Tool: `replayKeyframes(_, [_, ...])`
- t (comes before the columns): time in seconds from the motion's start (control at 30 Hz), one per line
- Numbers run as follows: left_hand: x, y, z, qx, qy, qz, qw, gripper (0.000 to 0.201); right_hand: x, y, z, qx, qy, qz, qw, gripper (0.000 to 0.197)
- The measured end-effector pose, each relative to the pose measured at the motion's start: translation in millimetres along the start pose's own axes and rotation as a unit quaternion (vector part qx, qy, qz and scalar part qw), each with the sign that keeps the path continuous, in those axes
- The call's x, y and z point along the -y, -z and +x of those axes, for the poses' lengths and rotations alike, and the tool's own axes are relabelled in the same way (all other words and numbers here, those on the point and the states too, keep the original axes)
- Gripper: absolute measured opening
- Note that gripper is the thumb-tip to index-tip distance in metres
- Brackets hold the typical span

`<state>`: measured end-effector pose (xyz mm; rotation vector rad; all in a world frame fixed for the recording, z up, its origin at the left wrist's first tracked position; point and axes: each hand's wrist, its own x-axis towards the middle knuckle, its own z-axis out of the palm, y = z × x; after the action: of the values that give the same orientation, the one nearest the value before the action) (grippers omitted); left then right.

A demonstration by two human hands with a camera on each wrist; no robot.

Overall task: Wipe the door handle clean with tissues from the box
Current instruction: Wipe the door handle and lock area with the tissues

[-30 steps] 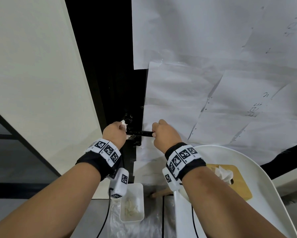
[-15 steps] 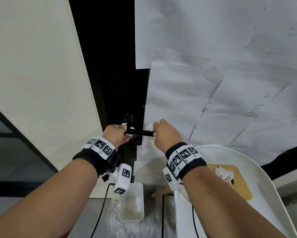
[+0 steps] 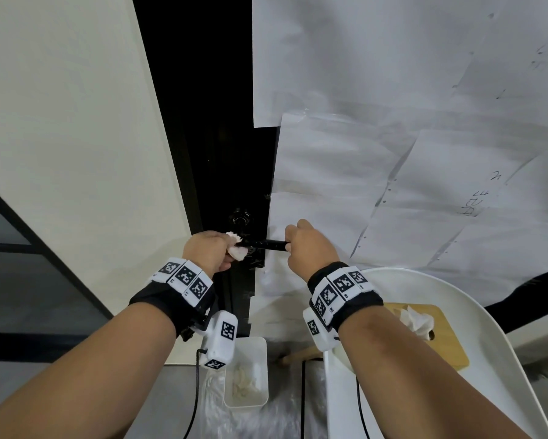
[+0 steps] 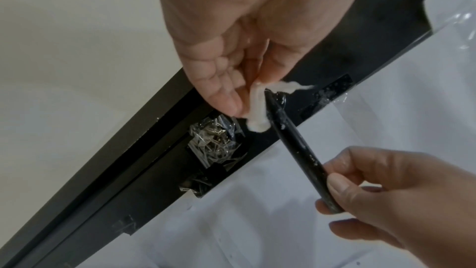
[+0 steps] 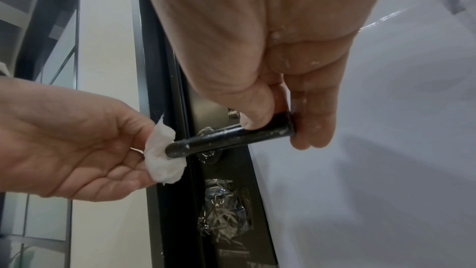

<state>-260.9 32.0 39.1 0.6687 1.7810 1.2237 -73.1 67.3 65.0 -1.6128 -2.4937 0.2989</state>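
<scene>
A black lever door handle (image 3: 268, 244) (image 4: 296, 146) (image 5: 226, 138) sticks out from the dark door edge, flecked with white specks. My right hand (image 3: 304, 245) (image 5: 278, 123) grips its free end between thumb and fingers. My left hand (image 3: 212, 251) (image 4: 242, 93) pinches a crumpled white tissue (image 3: 236, 248) (image 4: 257, 113) (image 5: 162, 160) against the handle's other end near the door. A wooden-topped tissue box (image 3: 431, 337) with a tissue poking out sits at the lower right.
White paper sheets (image 3: 393, 153) cover the door. A white chair seat (image 3: 475, 327) carries the tissue box. A small white bin (image 3: 260, 372) with used tissues stands on the floor below the handle. Crumpled clear tape (image 5: 221, 217) covers the latch. A cream wall (image 3: 60, 122) fills the left.
My left hand has turned and drawn back slightly, so the tissue now shows more at the handle's near end. The right hand keeps its grip on the handle.
</scene>
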Motion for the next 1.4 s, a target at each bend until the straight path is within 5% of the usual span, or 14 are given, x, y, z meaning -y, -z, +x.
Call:
replayKeyframes(0.23, [14,-2,-20,-0.036,-0.136,0.067,0.988,0.014,0,0,-1,0.0,0.001,-0.001,1.0,0.009])
replayKeyframes(0.5, [11,-2,-22,-0.052,-0.279,0.217,0.934,0.025,1,-1,-1,-0.004,-0.002,-0.01,1.0,0.009])
replayKeyframes(0.9, [10,-3,-21,-0.038,-0.349,0.326,0.878,0.015,2,1,-1,0.004,-0.002,-0.009,1.0,0.009])
replayKeyframes(1.07, [7,-20,-26,-0.02,-0.392,0.414,0.821,0.007,2,1,-1,0.003,-0.001,-0.007,1.0,0.009])
replayKeyframes(1.17, [1,-28,-27,0.013,-0.393,0.408,0.824,0.008,1,1,-1,-0.001,0.001,-0.012,1.0,0.009])
replayKeyframes(1.4, [-5,-17,-33,0.055,-0.349,0.268,0.896,0.036,-5,4,-1,-0.012,0.005,-0.011,1.0,0.018])
